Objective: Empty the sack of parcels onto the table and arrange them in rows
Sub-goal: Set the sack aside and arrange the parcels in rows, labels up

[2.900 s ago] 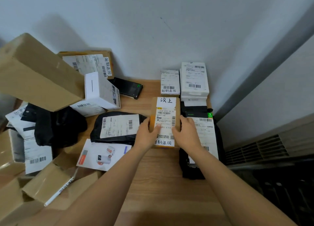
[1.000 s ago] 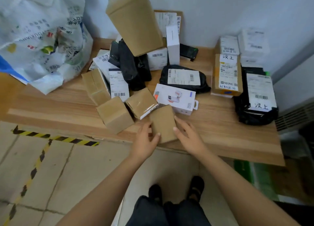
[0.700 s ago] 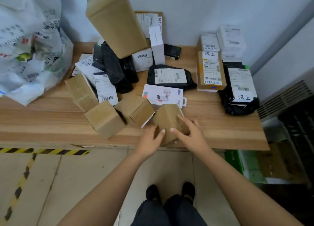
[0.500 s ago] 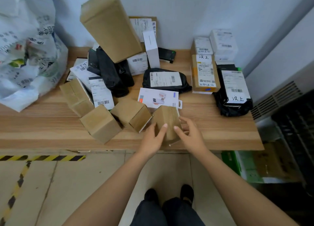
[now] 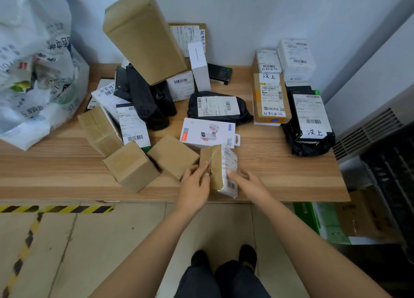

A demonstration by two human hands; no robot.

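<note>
A: Where's the small cardboard box (image 5: 216, 165)?
B: Front edge of the surface (image 5: 280, 176), tipped on edge. Left hand (image 5: 194, 186) fingers clamped on it, right hand (image 5: 251, 185) fingers apart, pressing its labelled side.

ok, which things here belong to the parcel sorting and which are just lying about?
Job: small taped box, gripped by left hand, touched by right hand; sack; tall brown box in the pile; black bag at right; table.
Lying about: green carton under the table; wall vent; striped floor tape.
</note>
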